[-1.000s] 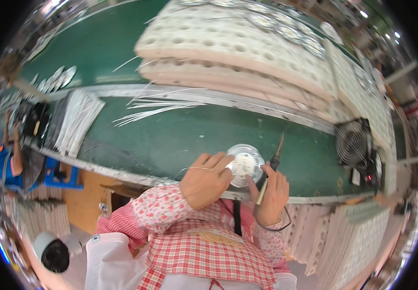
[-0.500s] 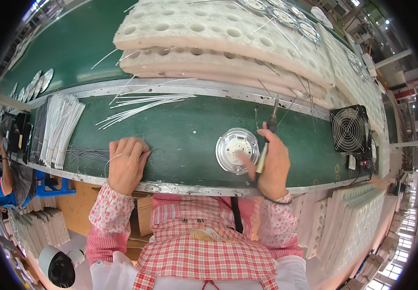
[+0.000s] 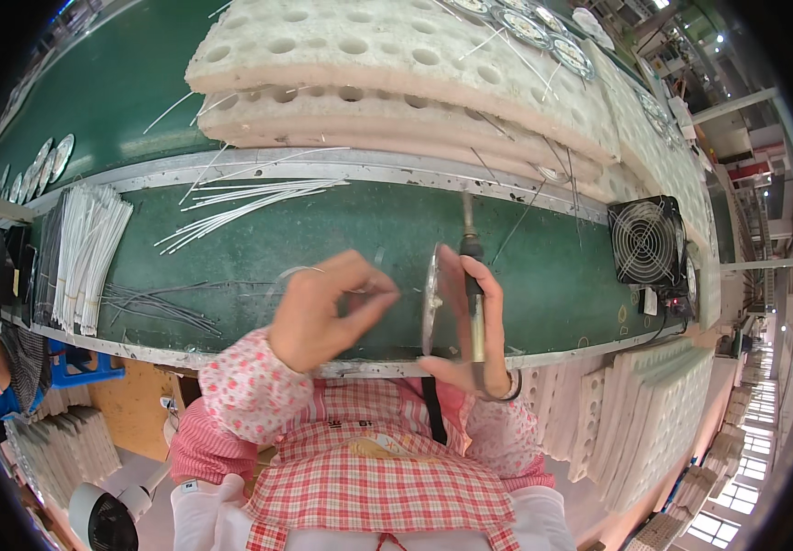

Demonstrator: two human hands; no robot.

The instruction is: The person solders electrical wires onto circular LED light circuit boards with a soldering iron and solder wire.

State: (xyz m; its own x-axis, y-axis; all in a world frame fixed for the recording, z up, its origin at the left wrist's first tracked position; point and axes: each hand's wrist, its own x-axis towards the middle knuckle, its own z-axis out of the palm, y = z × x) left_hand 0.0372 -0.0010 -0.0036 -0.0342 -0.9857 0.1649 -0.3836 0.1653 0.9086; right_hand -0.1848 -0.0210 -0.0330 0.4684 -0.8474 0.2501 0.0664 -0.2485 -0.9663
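Observation:
My right hand (image 3: pixel 490 317) is wrapped round a soldering iron (image 3: pixel 474 303), its blurred tip pointing away from me. The same hand also holds a round LED lamp board (image 3: pixel 430 301), lifted off the bench and turned edge-on, between thumb and fingers. To the left of the board, my left hand (image 3: pixel 328 308) is closed in a pinch, a little apart from it. A thin pale wire (image 3: pixel 288 275) curves beside that hand and appears to be held in it; its end at the fingertips is blurred. Grey wires (image 3: pixel 162 308) lie on the bench to the left.
White wires (image 3: pixel 240 207) lie loose on the green bench (image 3: pixel 378 207), and a bundle of white wires (image 3: pixel 94 257) stands at left. Stacked foam trays (image 3: pixel 360 73) with round holes fill the back, some bearing LED boards (image 3: pixel 523 29). A black fan (image 3: pixel 646 241) stands at right.
My right hand has picked the LED board up from the bench and turned it edge-on, keeping the soldering iron. My left hand has moved right, away from the grey wires, toward the board.

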